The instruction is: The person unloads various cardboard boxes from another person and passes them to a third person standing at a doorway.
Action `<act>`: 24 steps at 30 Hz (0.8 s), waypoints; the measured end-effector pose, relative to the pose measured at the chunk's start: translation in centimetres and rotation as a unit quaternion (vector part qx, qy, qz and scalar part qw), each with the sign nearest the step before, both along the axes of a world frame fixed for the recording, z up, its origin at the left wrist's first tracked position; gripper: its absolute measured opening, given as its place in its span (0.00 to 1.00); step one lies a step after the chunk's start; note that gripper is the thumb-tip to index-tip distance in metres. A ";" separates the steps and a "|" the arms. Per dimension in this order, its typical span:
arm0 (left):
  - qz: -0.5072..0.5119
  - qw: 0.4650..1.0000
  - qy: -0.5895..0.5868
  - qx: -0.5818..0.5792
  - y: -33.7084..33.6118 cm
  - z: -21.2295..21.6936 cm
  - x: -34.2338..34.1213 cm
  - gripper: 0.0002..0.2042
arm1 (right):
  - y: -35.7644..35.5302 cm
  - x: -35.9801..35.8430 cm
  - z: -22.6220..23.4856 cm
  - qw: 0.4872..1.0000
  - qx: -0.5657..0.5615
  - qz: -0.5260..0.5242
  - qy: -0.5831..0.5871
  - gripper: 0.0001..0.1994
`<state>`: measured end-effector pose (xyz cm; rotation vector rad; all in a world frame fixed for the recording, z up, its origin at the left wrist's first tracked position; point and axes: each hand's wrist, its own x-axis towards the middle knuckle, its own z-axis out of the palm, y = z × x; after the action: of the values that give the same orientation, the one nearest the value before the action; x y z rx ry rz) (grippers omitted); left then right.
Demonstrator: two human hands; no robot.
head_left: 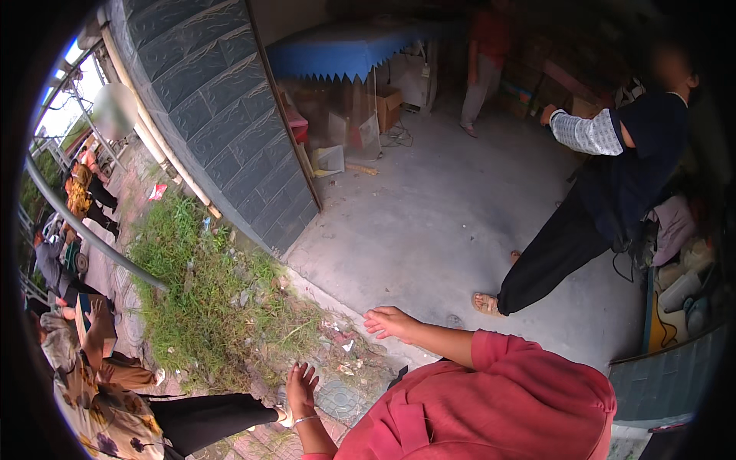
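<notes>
My left hand (302,387), with a bracelet at the wrist, is raised above the paving at the lower middle. Its fingers are spread and it holds nothing. Further right and a little farther off, my right hand (389,323) reaches out over the concrete edge. Its fingers are loosely extended, a little bent, with nothing in them. Both arms come from my red top (491,399). The two hands are apart and touch no object. Below them lies a round patterned cover (337,399) set in the paving.
A weedy grass patch (207,291) borders a grey tiled wall (222,115). Inside stands a blue-covered table (345,55) with boxes beneath. A person in dark clothes (606,192) stands at right, another in a floral top (107,414) at lower left. A curved pipe (92,238) crosses the left.
</notes>
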<state>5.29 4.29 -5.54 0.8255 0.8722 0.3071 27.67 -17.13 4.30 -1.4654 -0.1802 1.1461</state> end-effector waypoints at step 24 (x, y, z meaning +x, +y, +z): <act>0.061 0.997 -0.007 0.050 2.0 8.0 -3.0 0.27 | 4.7 -0.1 2.5 0.997 0.008 0.073 -0.013 0.25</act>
<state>2.26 6.26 2.44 0.8633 0.9019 0.4655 27.57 -12.39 6.85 -1.4729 -0.3167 1.2403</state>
